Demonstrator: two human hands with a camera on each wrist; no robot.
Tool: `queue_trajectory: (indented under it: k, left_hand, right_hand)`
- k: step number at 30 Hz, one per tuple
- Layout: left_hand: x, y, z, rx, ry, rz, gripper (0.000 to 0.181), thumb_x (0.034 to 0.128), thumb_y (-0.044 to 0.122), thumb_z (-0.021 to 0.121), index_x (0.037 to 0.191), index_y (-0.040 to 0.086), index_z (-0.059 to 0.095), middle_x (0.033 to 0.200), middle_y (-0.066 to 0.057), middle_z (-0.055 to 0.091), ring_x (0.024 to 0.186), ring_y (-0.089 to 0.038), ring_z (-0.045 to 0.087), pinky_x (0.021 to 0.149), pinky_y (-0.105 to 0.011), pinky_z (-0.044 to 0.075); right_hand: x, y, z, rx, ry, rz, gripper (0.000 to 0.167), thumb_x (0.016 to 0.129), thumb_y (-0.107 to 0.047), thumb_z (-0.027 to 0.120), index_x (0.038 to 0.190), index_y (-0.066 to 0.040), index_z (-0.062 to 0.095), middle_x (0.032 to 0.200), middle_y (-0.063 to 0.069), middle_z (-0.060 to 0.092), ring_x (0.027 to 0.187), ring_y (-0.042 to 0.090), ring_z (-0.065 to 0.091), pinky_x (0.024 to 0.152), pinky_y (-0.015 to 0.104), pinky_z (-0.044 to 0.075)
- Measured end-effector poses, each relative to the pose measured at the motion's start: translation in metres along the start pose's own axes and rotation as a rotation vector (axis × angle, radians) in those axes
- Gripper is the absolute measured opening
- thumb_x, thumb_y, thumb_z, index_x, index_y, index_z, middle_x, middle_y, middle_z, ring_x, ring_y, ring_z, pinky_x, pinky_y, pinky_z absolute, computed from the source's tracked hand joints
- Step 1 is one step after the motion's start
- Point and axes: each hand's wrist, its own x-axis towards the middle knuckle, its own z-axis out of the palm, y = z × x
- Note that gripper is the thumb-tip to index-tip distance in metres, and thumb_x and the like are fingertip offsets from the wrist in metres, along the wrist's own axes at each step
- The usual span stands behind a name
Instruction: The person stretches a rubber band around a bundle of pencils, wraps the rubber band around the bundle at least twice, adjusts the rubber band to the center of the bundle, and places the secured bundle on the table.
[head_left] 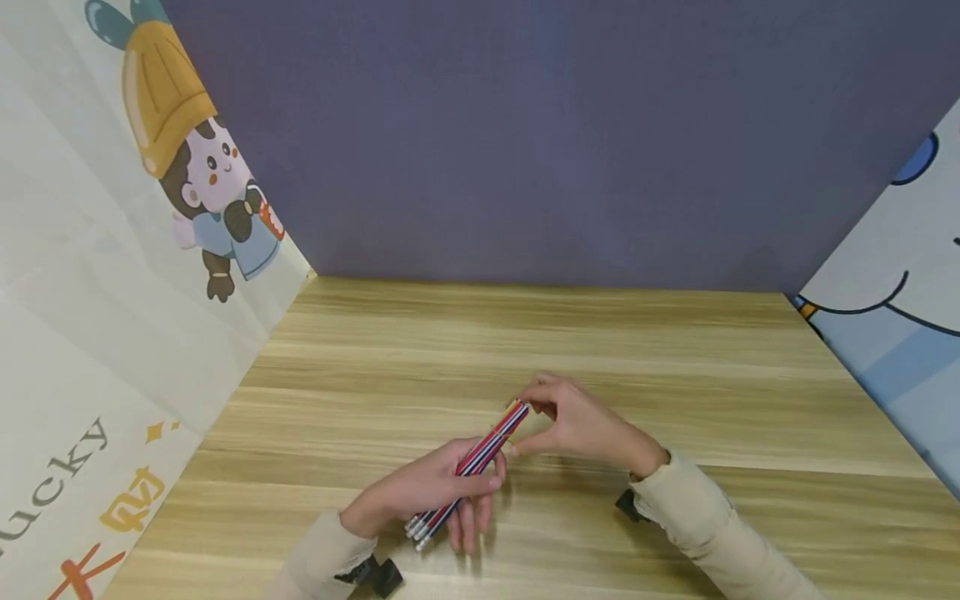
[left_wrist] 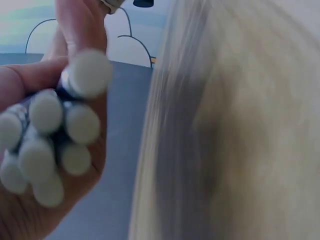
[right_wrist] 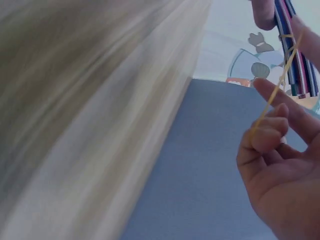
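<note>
A bundle of striped pencils point(head_left: 486, 450) in red, dark blue and white slants over the table, held in my left hand point(head_left: 427, 483). Their white eraser ends point(left_wrist: 46, 112) cluster close to the camera in the left wrist view. At the other end of the bundle is my right hand point(head_left: 585, 423). Its curled fingers pull a thin yellow rubber band point(right_wrist: 274, 92) taut in the right wrist view. One side of the band reaches the pencils, where part of it passes around them. How many turns it makes is hidden.
Beneath both hands lies a wood-grain table point(head_left: 360, 375). A dark grey-blue panel point(head_left: 555, 142) rises along its far edge. Printed cloths stand at the sides, one with a cartoon child point(head_left: 217, 183) on the left. Each wrist wears a black device point(head_left: 375, 575).
</note>
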Motion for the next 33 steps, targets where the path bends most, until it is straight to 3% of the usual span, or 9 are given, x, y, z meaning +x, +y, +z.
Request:
queue_trajectory:
  k: [3,7,12,18,23,28,30,33]
  left_hand:
    - [-0.001,0.003,0.004,0.089,0.059,-0.05,0.029,0.1065,0.015,0.048,0.117,-0.011,0.04,0.071,-0.033,0.062,0.051,-0.029,0.069,0.04,-0.055,0.055]
    - [-0.005,0.007,0.011,0.195,0.148,-0.101,0.02,0.1061,0.012,0.047,0.113,-0.006,0.045,0.067,-0.026,0.064,0.047,-0.03,0.067,0.037,-0.048,0.055]
    - [-0.005,0.01,0.016,0.275,0.24,-0.147,0.012,0.1055,0.01,0.048,0.111,-0.001,0.048,0.064,-0.023,0.065,0.045,-0.033,0.066,0.036,-0.044,0.055]
    - [-0.004,0.013,0.014,0.276,0.297,-0.171,0.013,0.1052,0.01,0.048,0.114,0.0,0.049,0.066,-0.025,0.065,0.047,-0.036,0.066,0.038,-0.044,0.056]
    - [-0.003,0.012,0.01,0.278,0.326,-0.186,0.016,0.1043,0.011,0.05,0.12,0.006,0.051,0.067,-0.024,0.065,0.047,-0.033,0.066,0.039,-0.042,0.057]
    - [-0.004,0.012,0.001,0.223,0.387,-0.154,0.024,0.1046,0.014,0.05,0.128,0.009,0.049,0.069,-0.025,0.066,0.047,-0.027,0.066,0.04,-0.039,0.058]
    - [-0.005,0.012,-0.003,0.185,0.395,-0.129,0.026,0.1046,0.014,0.051,0.129,0.008,0.049,0.071,-0.026,0.066,0.047,-0.026,0.066,0.04,-0.038,0.058]
    - [-0.006,0.012,-0.006,0.131,0.379,-0.096,0.027,0.104,0.014,0.052,0.13,0.008,0.048,0.072,-0.027,0.065,0.047,-0.025,0.066,0.041,-0.039,0.058]
  right_hand:
    - [-0.003,-0.006,0.001,-0.177,0.048,-0.062,0.051,0.07,-0.04,0.09,0.112,-0.015,0.074,0.085,-0.006,0.051,0.069,0.006,0.04,0.054,0.018,0.039]
    - [-0.006,-0.017,0.004,-0.396,0.1,-0.157,0.059,0.068,-0.042,0.09,0.112,-0.007,0.073,0.091,-0.006,0.051,0.062,0.002,0.039,0.05,0.014,0.039]
    - [-0.008,-0.027,0.011,-0.581,0.139,-0.206,0.061,0.068,-0.044,0.09,0.114,-0.007,0.071,0.094,-0.003,0.052,0.058,0.002,0.039,0.044,0.013,0.033]
    - [-0.012,-0.031,0.02,-0.714,0.198,-0.234,0.06,0.072,-0.041,0.089,0.117,-0.007,0.068,0.092,0.0,0.054,0.058,0.005,0.043,0.04,0.012,0.028]
    - [-0.014,-0.034,0.024,-0.675,0.218,-0.209,0.065,0.075,-0.044,0.086,0.122,-0.003,0.067,0.094,0.004,0.063,0.056,0.006,0.05,0.04,0.012,0.033]
    - [-0.013,-0.04,0.027,-0.456,0.275,-0.32,0.037,0.081,-0.033,0.083,0.104,-0.006,0.075,0.083,0.0,0.068,0.062,0.005,0.058,0.049,0.011,0.045]
    - [-0.012,-0.042,0.027,-0.311,0.278,-0.364,0.02,0.083,-0.024,0.081,0.096,-0.009,0.076,0.079,-0.005,0.067,0.066,0.004,0.059,0.061,0.014,0.053]
    - [-0.01,-0.045,0.026,-0.111,0.261,-0.384,0.009,0.085,-0.015,0.079,0.092,-0.011,0.076,0.079,-0.01,0.067,0.071,0.001,0.06,0.092,0.026,0.056]
